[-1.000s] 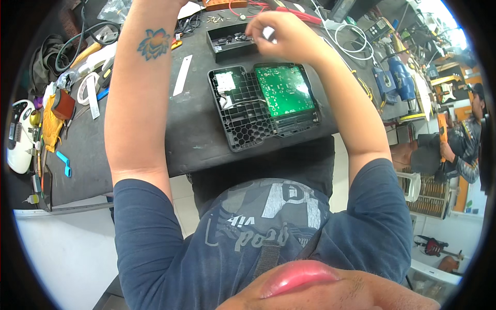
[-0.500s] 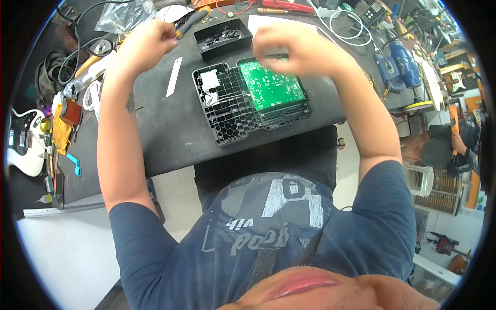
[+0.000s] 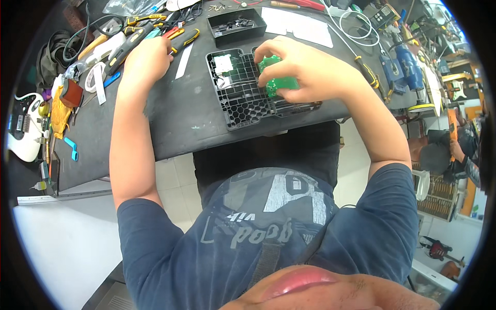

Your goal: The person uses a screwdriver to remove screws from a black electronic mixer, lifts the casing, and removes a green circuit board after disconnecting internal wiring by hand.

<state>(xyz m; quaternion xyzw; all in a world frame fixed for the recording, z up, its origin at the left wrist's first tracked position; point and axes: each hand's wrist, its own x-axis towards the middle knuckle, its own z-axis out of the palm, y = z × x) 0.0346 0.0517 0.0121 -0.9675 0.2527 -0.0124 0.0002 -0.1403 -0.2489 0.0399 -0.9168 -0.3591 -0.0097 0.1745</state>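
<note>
My right hand curls over a green circuit board, fingers at its left side and thumb by its near edge. The hand hides much of the board, and whether it is lifted I cannot tell. Under it lies an open black plastic housing with a ribbed and honeycomb inside and a white piece in its left half. Farther left, my left hand is closed on what looks like a screwdriver with a yellow-and-black handle; its shaft is hidden by the fingers.
A black tray of small dark parts stands behind the housing, beside white sheets. A white strip lies near my left hand. Tools and cables crowd the far left; another screwdriver lies to the right. Another person is at the far right.
My right hand has come down from above the board and now closes round it. My left hand has moved nearer and left with the yellow-and-black tool. The whole view has shifted slightly.
</note>
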